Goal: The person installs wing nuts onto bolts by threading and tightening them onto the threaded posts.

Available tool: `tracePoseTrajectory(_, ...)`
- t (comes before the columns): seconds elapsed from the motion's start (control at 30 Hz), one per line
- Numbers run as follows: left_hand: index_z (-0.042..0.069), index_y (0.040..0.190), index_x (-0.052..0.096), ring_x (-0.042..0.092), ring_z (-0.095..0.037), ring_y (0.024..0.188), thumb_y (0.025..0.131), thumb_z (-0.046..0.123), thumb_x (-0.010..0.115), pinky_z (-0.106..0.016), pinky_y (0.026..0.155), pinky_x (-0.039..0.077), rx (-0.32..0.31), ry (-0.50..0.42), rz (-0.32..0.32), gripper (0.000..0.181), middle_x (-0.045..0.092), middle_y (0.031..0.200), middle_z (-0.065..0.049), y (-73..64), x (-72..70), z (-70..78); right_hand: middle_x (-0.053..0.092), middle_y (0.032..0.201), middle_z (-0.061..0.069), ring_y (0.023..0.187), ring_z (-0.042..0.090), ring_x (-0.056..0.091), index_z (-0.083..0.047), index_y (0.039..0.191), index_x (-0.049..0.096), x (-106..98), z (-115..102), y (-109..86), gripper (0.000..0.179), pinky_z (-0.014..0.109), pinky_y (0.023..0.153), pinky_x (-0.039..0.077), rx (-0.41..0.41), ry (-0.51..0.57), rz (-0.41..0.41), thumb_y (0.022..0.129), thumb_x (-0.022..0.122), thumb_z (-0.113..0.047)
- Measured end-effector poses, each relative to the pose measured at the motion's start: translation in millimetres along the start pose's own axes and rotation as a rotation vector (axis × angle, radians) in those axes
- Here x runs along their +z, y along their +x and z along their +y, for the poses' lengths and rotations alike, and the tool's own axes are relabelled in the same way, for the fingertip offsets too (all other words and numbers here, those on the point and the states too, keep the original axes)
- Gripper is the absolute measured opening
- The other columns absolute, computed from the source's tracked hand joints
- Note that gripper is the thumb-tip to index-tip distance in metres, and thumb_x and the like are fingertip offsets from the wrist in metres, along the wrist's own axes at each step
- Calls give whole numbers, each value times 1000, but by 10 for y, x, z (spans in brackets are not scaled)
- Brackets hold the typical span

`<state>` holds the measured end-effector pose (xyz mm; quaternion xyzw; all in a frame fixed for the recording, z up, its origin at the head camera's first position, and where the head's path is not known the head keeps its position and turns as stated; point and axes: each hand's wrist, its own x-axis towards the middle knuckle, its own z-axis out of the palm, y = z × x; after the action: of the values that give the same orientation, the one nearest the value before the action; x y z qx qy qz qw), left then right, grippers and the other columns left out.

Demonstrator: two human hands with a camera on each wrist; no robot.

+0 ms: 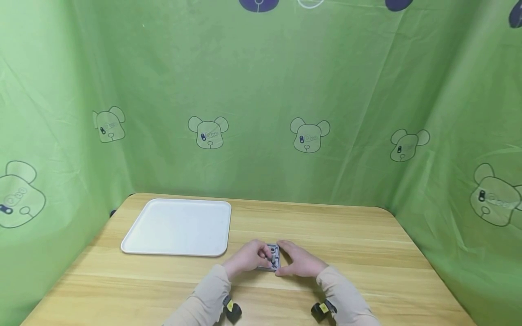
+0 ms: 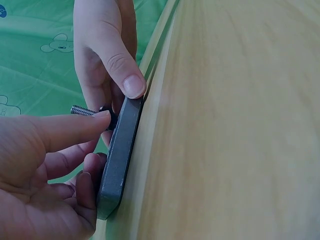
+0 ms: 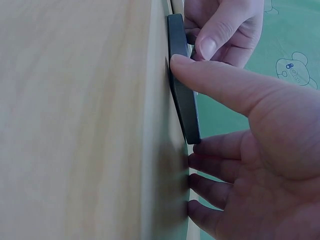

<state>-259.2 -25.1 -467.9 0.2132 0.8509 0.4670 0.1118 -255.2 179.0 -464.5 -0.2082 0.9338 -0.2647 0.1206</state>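
Observation:
A small dark grey block (image 1: 278, 264) with recesses in its upper face lies flat on the table between both hands. Thumb and fingertips of my left hand (image 1: 248, 259) pinch a bolt over the block's top face. In the left wrist view the bolt's threaded shank (image 2: 81, 110) sticks out past the thumb; its other end is partly hidden at the block. My right hand (image 1: 302, 262) grips the block at its right side, the thumb on the near edge and the index fingertip by the far edge. Its other fingers rest on the table.
A white rectangular tray (image 1: 179, 226) lies at the back left of the wooden table (image 1: 346, 235). Green curtains (image 1: 261, 81) with bear prints stand around the table's back and sides. A small black camera is strapped to each wrist.

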Motion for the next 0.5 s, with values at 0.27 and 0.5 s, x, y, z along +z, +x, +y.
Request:
tracePoseTrajectory(0.27, 7, 87, 69, 51, -9, 77, 73, 5, 81, -22, 70, 43, -8, 8, -23, 18, 62, 82, 1, 1, -8, 3, 31, 154, 26, 141, 46, 31, 2, 148, 31, -18, -36, -20, 100, 62, 114, 24, 2, 17, -7, 73, 80, -41)
tracePoseTrajectory(0.5, 4, 90, 71, 53, -7, 75, 80, 4, 74, -21, 69, 44, 32, 39, -27, 10, 67, 84, -3, 10, -11, -7, 31, 154, 27, 141, 46, 32, 3, 148, 32, -18, -36, -24, 99, 61, 114, 25, -9, 9, -5, 73, 80, -40)
